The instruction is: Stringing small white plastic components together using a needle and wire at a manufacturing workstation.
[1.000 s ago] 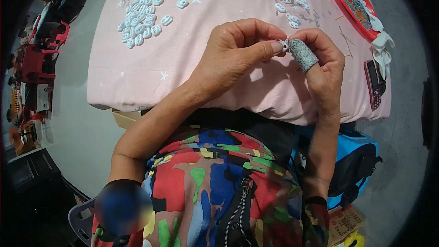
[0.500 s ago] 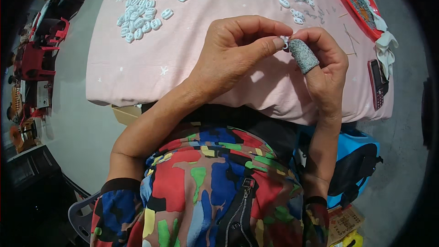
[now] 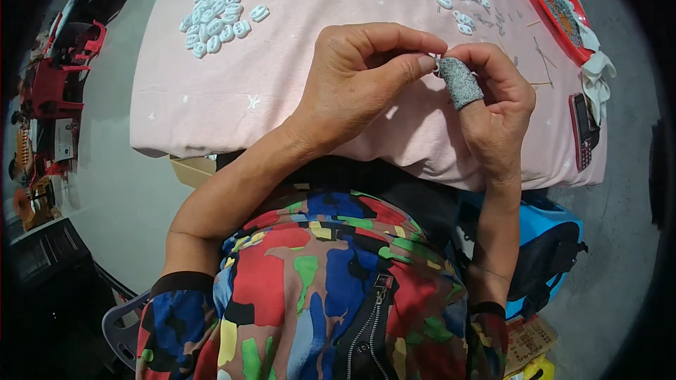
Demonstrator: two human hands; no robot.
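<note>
Above the pink cloth, my left hand (image 3: 352, 88) pinches a small white plastic piece (image 3: 437, 65) between thumb and forefinger. My right hand (image 3: 501, 109) closes on the same piece from the other side, its fingers curled. A speckled grey finger sleeve (image 3: 461, 84) covers my right thumb. Most of the piece is hidden by the fingertips, so its exact shape cannot be made out. Beyond my left hand lies a heap of white oval plastic pieces (image 3: 229, 8) with slots in them. Past my right hand are more white pieces (image 3: 465, 20) and short metal pins (image 3: 498, 17).
A red tray (image 3: 539, 7) of grey metal bits stands at the far right, a white cloth (image 3: 598, 74) beside it. Thin sticks (image 3: 543, 56) and a keypad phone (image 3: 581, 130) lie nearer. Below the table edge are a blue-black bag (image 3: 542, 253) and a cardboard box (image 3: 191, 170).
Both hands keep their pinch on the small piece. My right hand and its sleeved thumb have shifted slightly left. The table appears slightly moved because the view has shifted.
</note>
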